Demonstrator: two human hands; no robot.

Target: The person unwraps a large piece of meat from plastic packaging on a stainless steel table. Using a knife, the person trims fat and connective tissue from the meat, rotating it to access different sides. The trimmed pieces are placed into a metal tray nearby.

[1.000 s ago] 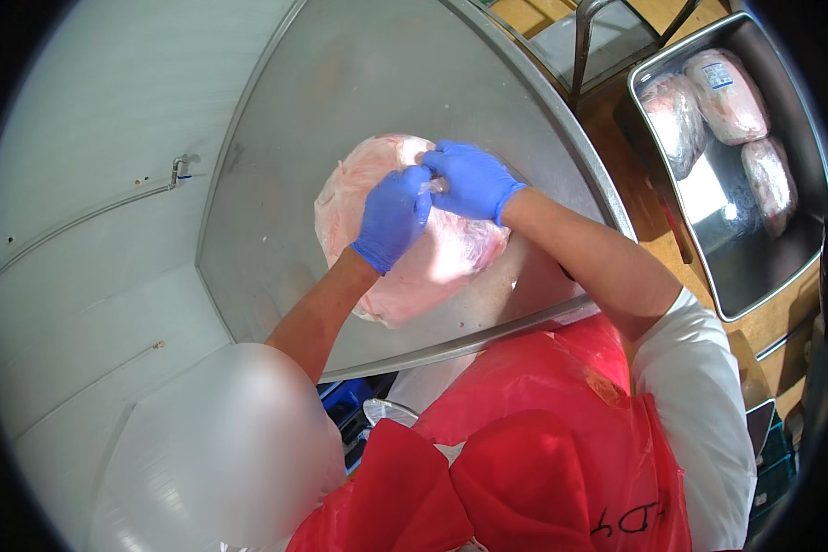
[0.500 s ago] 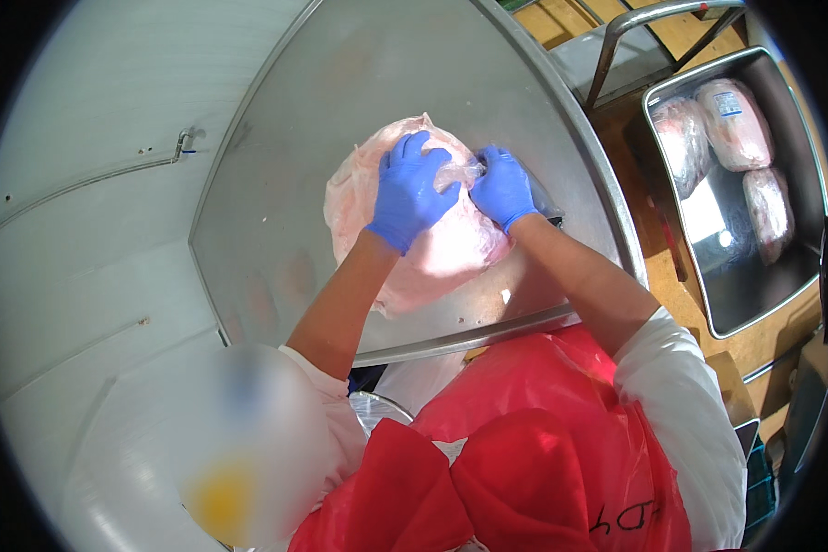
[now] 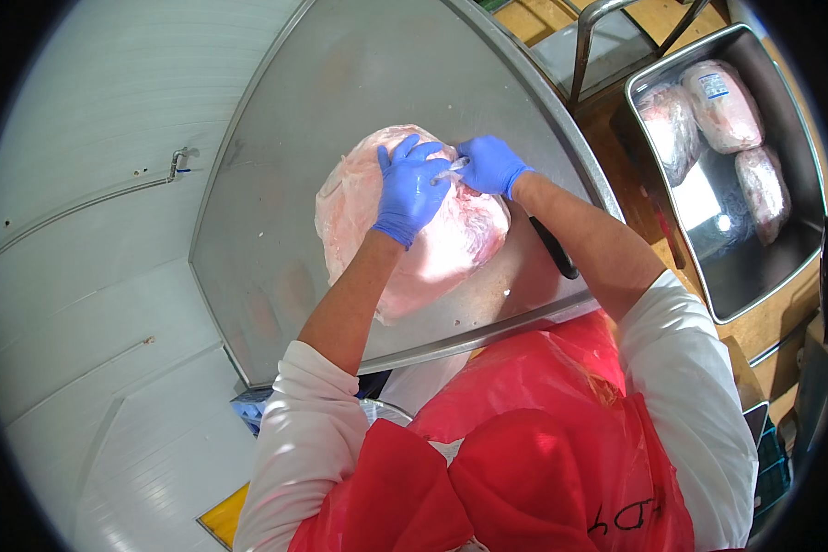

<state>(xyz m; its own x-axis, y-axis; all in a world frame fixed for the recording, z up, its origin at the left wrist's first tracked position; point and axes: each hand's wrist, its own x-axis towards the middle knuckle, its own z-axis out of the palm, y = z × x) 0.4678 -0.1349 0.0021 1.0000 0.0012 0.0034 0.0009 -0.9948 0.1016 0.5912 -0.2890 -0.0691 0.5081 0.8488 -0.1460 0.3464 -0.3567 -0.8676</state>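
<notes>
A large pale pink piece of meat (image 3: 414, 248) with a whitish fatty surface lies on the steel table (image 3: 322, 101). My left hand (image 3: 412, 193), in a blue glove, rests on its top; some fingers lie along the meat while thumb and forefinger appear closed on a twist of clear plastic film (image 3: 459, 166). Across from it, at the meat's upper right edge, my blue-gloved right hand (image 3: 492, 166) pinches the same film. Below my right wrist a black-handled knife (image 3: 554, 248) lies on the table, its blade mostly hidden by the meat and my arm.
Right of the table stands a deep steel tub (image 3: 745, 285) holding several plastic-wrapped meat pieces (image 3: 727, 106). A bent metal bar (image 3: 584, 46) rises at the table's far right side. The white wall (image 3: 83, 230) on the left carries a pipe with a valve (image 3: 177, 166).
My hands have come closer together, and less film shows between them. The knife handle shows more fully. A blurred white and yellow shape at lower left is gone from view.
</notes>
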